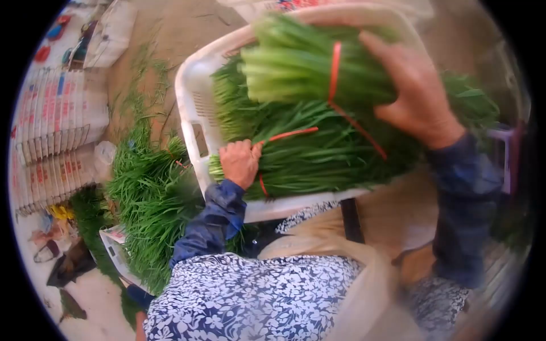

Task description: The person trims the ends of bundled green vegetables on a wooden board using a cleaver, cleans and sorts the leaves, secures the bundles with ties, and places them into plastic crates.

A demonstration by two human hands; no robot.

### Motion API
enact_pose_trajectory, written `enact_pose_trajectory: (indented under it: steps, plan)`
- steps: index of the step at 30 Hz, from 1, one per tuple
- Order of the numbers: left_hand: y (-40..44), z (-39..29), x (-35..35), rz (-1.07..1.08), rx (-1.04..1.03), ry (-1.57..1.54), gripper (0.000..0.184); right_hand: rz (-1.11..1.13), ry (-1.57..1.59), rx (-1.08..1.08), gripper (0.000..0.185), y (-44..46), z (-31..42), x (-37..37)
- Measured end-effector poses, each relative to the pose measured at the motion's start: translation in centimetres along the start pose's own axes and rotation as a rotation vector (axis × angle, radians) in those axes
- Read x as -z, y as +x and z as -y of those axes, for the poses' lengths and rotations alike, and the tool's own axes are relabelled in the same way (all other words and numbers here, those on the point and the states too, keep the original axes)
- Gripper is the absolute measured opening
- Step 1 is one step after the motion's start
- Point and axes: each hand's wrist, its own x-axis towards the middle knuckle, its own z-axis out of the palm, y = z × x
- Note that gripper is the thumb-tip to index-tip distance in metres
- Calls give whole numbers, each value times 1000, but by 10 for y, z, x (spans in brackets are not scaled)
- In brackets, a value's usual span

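Note:
My right hand (420, 94) is closed around a bundle of garlic chives (296, 65), raised over the white plastic basket (185, 91) and slightly blurred. A red tie (335, 71) circles this bundle, and its loose end trails down to the right. At the basket's near left corner, my left hand (240, 163) grips the stem end of a second chive bundle (318, 165) lying inside. That bundle's red tie (293, 134) shows beside my fingers. More chives (227, 111) lie beneath the raised bundle, partly hidden by it.
A large heap of loose chives (151, 199) stands left of the basket. Stacked white printed bags or crates (60, 108) are farther left. Chive scraps litter the brown floor (148, 40). A purple-framed object (506, 150) is at the right, with more greens (469, 96) nearby.

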Motion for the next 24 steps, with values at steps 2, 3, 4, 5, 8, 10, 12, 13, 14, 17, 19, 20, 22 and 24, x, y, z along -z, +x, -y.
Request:
enact_pose_trajectory:
  steps: [2,3,4,5,8,10,12,13,14,17,19,20,22,24]
  plan:
    - [4,-2,-4,-29,25,-9,34,51,-45,63,85,22,12,-20]
    - [8,1,-6,-26,35,-38,34,52,-67,105,82,36,17,-31]
    - [9,0,-7,-20,42,-69,34,65,-57,121,80,45,22,-37]
    - [9,0,-9,-25,56,-71,34,68,-57,135,80,56,27,-41]
    - [10,0,-15,-92,51,-105,30,30,-79,255,73,89,43,-55]
    - [11,-2,-11,-56,81,-134,26,-23,-74,309,70,111,54,-69]
    - [12,1,-5,49,107,-171,23,-88,-133,341,60,123,69,-97]
    - [11,2,-5,73,116,-174,23,-70,-116,336,60,121,73,-115]
    - [8,1,-5,44,103,-190,24,-53,-131,314,57,112,76,-137]
    - [3,1,-8,30,86,-179,29,67,-74,300,46,66,75,-220]
    - [2,-1,-6,22,90,-245,31,75,-104,338,41,51,88,-231]
    - [4,-3,-1,39,75,-243,33,56,-90,315,39,47,85,-228]
    - [4,2,4,112,63,-208,34,31,-22,272,45,50,86,-230]
    - [8,3,17,226,60,-171,40,4,1,264,44,46,84,-232]
